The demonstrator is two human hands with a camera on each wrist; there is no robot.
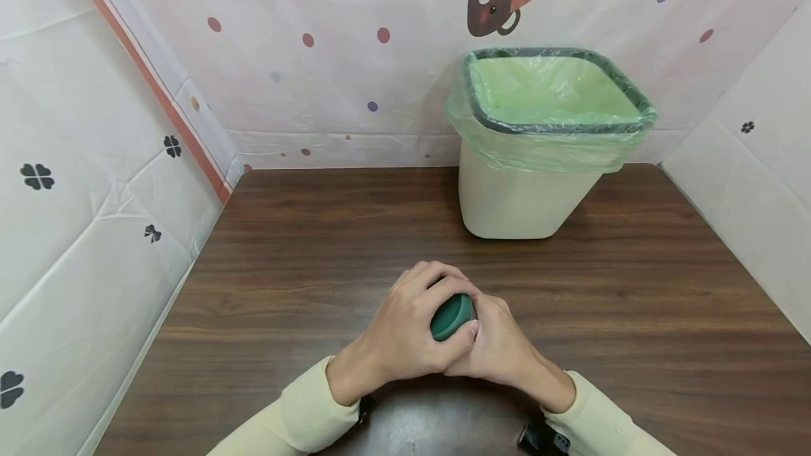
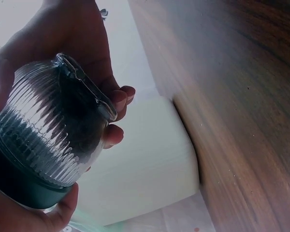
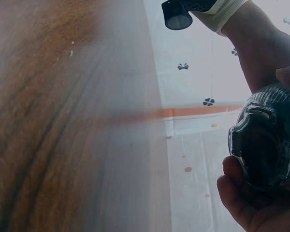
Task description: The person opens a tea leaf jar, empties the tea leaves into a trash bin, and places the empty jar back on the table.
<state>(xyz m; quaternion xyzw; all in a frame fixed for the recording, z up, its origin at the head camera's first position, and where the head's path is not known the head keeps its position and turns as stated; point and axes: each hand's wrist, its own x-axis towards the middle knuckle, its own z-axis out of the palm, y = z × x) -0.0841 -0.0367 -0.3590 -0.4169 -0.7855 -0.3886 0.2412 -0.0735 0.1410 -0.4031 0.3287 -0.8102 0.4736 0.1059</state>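
Note:
Both hands hold a small ribbed clear jar [image 2: 53, 116] with a dark green lid [image 1: 451, 317] in front of the body. My left hand [image 1: 412, 326] curls over the lid, its fingers and thumb around the lid's rim. The right hand [image 1: 500, 343] grips the glass body from the other side. In the right wrist view, the jar's footed glass base [image 3: 263, 150] faces the camera, with right-hand fingers [image 3: 232, 188] against it. The jar is tilted on its side above the table. Hands cover much of the glass in the head view.
A cream bin [image 1: 519, 195] with a green plastic liner [image 1: 557, 150] and a dark rim ring stands at the table's back right. The brown wood-grain table [image 1: 285, 252] lies beneath the hands. Patterned white sheets [image 1: 304, 90] enclose its back and sides.

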